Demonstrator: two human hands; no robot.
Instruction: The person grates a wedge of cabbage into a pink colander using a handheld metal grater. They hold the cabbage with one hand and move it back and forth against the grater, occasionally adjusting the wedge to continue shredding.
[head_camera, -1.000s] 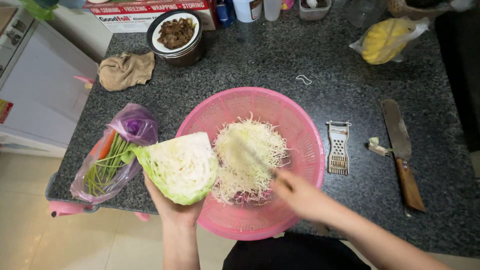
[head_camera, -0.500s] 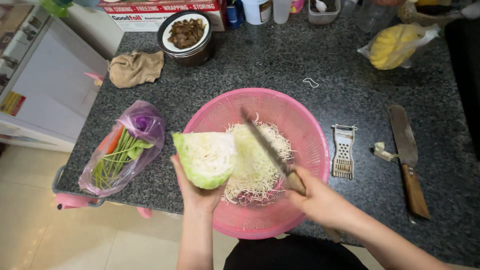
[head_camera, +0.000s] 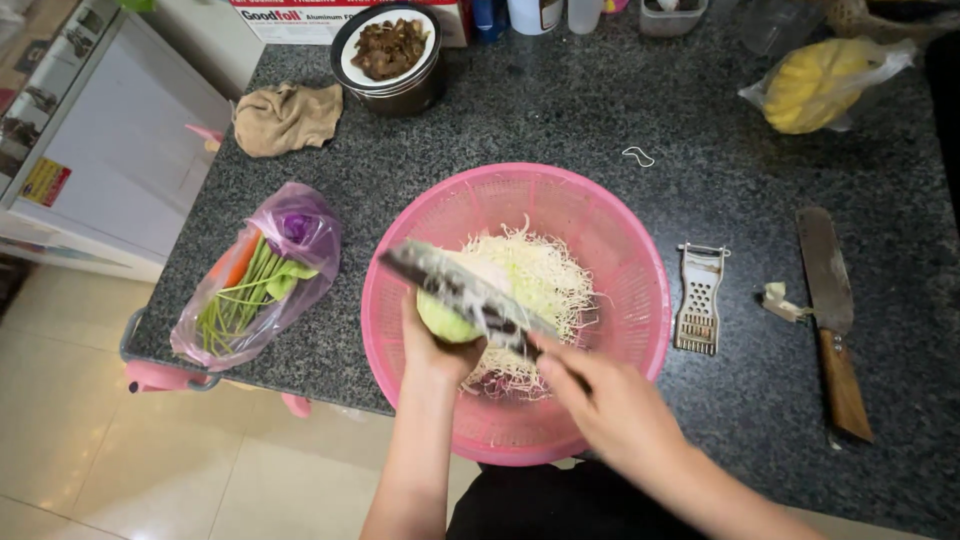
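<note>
My left hand (head_camera: 432, 352) holds a piece of pale green cabbage (head_camera: 446, 318) over the near left side of a pink plastic colander (head_camera: 620, 240). In my right hand (head_camera: 610, 410) is a knife (head_camera: 460, 290), its blurred blade lying across the top of the cabbage. A heap of finely shredded cabbage (head_camera: 545, 285) lies in the colander behind the blade. The colander stands on a dark speckled stone counter (head_camera: 560, 110).
A plastic bag of green stalks, carrot and purple vegetable (head_camera: 255, 280) lies at the left. A small metal grater (head_camera: 699, 298) and a wooden-handled cleaver (head_camera: 828, 310) lie at the right. A bowl of dark food (head_camera: 390, 55), a tan cloth (head_camera: 285, 115) and a bagged yellow fruit (head_camera: 815, 85) sit further back.
My left hand has moved the cabbage right, from beside the colander to over it. My right hand has brought the knife from above the shreds onto the cabbage.
</note>
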